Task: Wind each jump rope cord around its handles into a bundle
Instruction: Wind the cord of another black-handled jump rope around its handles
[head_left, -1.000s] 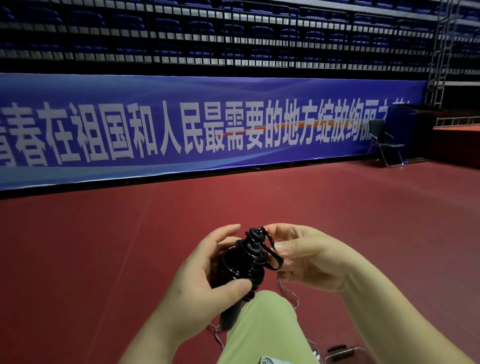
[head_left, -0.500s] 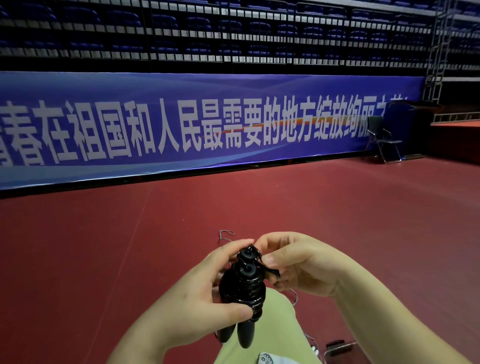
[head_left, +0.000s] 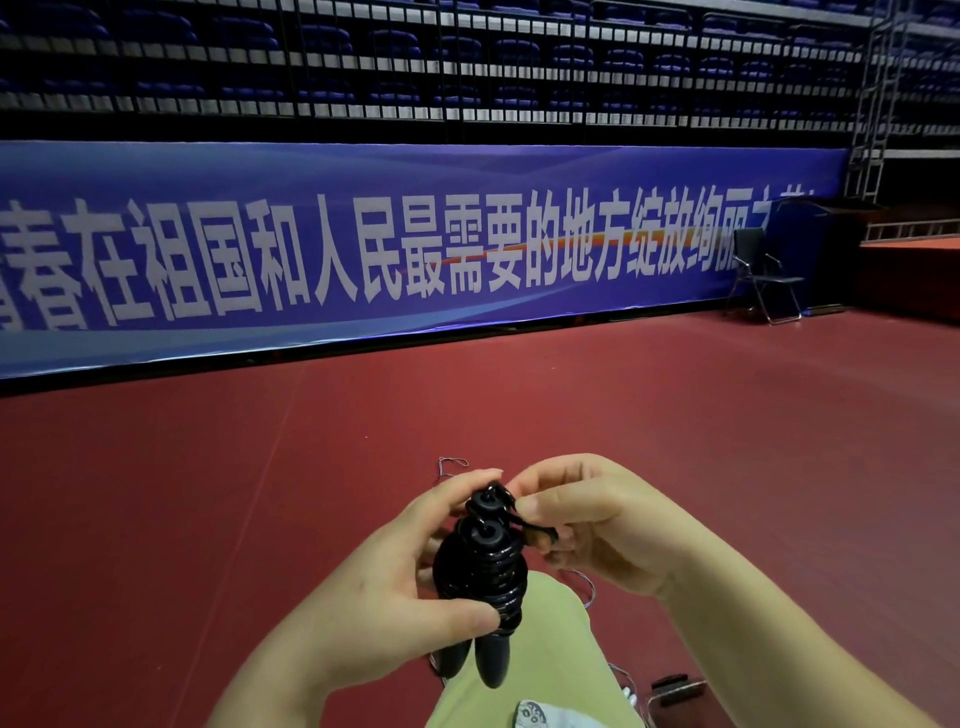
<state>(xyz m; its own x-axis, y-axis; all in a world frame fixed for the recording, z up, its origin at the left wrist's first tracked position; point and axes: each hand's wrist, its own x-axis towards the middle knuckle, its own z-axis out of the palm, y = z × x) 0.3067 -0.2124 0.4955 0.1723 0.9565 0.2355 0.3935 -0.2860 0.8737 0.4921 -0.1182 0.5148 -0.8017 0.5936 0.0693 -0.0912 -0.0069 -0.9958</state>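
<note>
While the left hand (head_left: 384, 597) grips the glossy black cord-wound handle bundle (head_left: 480, 577), the right hand (head_left: 597, 525) pinches its loose cord end (head_left: 535, 527); a slip there could unwind the coils.

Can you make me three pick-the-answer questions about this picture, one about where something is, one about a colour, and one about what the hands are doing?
1. Where is the folding chair?
A. beside the hands
B. far right, by the banner
C. on the seats

2. What colour is the floor?
A. red
B. green
C. yellow

3. What is the left hand doing?
A. waving
B. lying flat on the floor
C. gripping the jump rope bundle

Answers: 1 B, it stands against the banner's right end. 2 A, the floor is dark red. 3 C, thumb and fingers wrap the bundle while the right hand pinches the cord end.
</note>
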